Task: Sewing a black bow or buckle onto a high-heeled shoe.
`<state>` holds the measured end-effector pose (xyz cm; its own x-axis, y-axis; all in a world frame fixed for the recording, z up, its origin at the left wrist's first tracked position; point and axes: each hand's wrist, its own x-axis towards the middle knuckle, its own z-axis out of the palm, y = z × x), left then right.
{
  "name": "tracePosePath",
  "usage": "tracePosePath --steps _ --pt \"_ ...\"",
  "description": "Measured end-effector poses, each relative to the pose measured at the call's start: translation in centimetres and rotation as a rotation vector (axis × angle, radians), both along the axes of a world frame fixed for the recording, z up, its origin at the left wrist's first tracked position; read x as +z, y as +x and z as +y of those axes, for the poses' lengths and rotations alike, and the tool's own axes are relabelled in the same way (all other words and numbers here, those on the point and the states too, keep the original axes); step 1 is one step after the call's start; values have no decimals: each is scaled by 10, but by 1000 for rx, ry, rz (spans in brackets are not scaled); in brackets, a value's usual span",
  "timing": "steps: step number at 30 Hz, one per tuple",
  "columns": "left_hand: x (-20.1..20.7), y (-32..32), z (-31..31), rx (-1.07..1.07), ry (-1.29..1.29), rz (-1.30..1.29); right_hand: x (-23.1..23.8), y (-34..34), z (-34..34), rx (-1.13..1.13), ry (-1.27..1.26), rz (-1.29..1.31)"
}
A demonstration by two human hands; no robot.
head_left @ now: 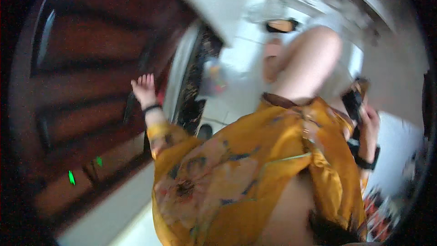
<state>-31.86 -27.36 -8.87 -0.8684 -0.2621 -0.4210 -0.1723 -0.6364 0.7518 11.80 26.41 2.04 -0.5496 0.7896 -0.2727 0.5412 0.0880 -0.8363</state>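
My left hand (pixel 144 90) is raised at the left with its palm showing and fingers stretched out, holding nothing. It is nearest to a dark brown panelled door (pixel 91 45); whether it touches the door I cannot tell. At the right, my right hand (pixel 371 119) is closed around a black-and-brown thing (pixel 353 104), blurred, that looks like a shoe. Both wrists wear dark bands. One of my legs (pixel 309 59) is bent and lifted over the floor. A black shoe with a tan inside (pixel 282 26) lies on the tiles beyond my foot.
White floor tiles (pixel 241 54) run between the dark stone door frame (pixel 193 86) and a white shelf (pixel 314 4) with several blurred items. A clear bag with colourful contents (pixel 214 78) lies by the frame. Red and dark items (pixel 380 216) stand at the lower right.
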Motion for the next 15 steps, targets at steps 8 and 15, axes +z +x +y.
tracePosePath --steps 8,15 --pt "4 22 165 -437 -329 112 57 -45 -31 -57 53 58" --pt "-68 4 -1 -198 -1095 249 34 -2 -11 26 43 50"
